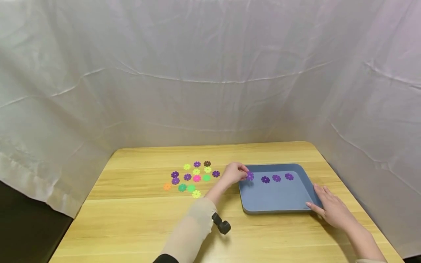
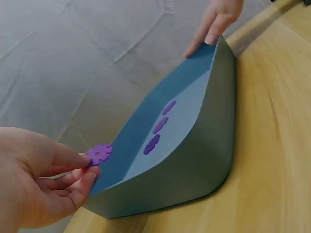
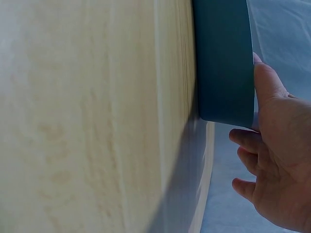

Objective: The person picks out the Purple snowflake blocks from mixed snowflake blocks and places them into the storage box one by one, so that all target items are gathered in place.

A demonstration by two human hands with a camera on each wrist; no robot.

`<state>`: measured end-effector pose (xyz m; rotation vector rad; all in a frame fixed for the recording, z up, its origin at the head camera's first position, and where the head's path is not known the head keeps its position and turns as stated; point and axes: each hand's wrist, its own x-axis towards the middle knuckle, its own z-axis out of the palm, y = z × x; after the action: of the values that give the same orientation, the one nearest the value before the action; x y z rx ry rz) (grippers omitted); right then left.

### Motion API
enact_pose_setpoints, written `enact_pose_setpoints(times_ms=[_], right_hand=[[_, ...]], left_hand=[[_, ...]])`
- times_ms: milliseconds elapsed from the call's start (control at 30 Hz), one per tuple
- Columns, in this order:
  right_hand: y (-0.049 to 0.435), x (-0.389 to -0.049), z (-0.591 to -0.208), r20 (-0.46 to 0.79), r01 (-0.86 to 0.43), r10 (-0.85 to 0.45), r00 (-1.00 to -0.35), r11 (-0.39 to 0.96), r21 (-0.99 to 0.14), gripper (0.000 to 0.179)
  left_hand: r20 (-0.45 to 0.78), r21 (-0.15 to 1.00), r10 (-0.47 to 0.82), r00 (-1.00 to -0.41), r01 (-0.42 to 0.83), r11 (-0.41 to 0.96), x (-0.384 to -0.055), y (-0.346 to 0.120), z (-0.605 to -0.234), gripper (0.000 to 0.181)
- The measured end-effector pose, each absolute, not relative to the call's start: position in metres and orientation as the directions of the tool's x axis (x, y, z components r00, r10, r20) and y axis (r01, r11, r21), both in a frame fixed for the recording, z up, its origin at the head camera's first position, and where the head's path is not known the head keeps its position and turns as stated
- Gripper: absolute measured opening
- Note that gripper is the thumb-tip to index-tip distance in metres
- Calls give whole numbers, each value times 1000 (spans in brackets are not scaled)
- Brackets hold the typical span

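My left hand (image 1: 234,173) pinches a purple flower-shaped plastic disc (image 2: 100,154) between thumb and fingertips. It holds the disc over the left rim of a blue-grey rectangular tray (image 1: 276,201). Inside the tray, three more purple flower discs (image 1: 276,178) lie in a row toward the far side. At the tray's near right corner, my right hand (image 1: 333,208) holds the rim, its thumb over the edge and its other fingers along the outer side. In the right wrist view, that thumb (image 3: 268,82) lies against the tray wall.
Left of the tray, a loose cluster of flower discs lies on the wooden table (image 1: 131,219): yellow, green, purple, a pink one (image 1: 197,178), an orange one (image 1: 167,186) and a brown one (image 1: 207,163). Pale curtains (image 1: 210,91) hang behind and beside the table.
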<state>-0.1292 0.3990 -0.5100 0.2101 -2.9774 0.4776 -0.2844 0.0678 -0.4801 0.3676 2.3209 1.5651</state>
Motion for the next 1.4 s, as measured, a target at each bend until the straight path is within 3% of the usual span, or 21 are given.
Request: enact_pose_setpoints(times_ms=[333, 567, 833, 1033, 1233, 1400], right_hand=[[400, -129, -513, 123, -143, -109, -986, 941, -307, 81], [400, -129, -517, 116, -139, -107, -987, 939, -314, 81], [400, -130, -515, 90, -120, -96, -991, 939, -322, 82], [399, -131, -516, 96, -126, -101, -990, 942, -312, 82], [398, -130, -517, 94, -128, -103, -990, 937, -325, 82], [398, -128, -517, 88, -125, -101, -991, 936, -331, 82]], left_hand=[[-85, 787, 373, -924, 167, 593, -283, 98, -481, 7], [-67, 666, 263, -962, 153, 730, -285, 108, -488, 10], [-72, 636, 212, -975, 119, 763, -293, 112, -486, 13], [-67, 698, 247, -967, 131, 704, -291, 104, -486, 20], [-53, 861, 322, -945, 120, 495, -285, 82, -478, 33], [-45, 920, 376, -925, 108, 377, -276, 59, -470, 37]])
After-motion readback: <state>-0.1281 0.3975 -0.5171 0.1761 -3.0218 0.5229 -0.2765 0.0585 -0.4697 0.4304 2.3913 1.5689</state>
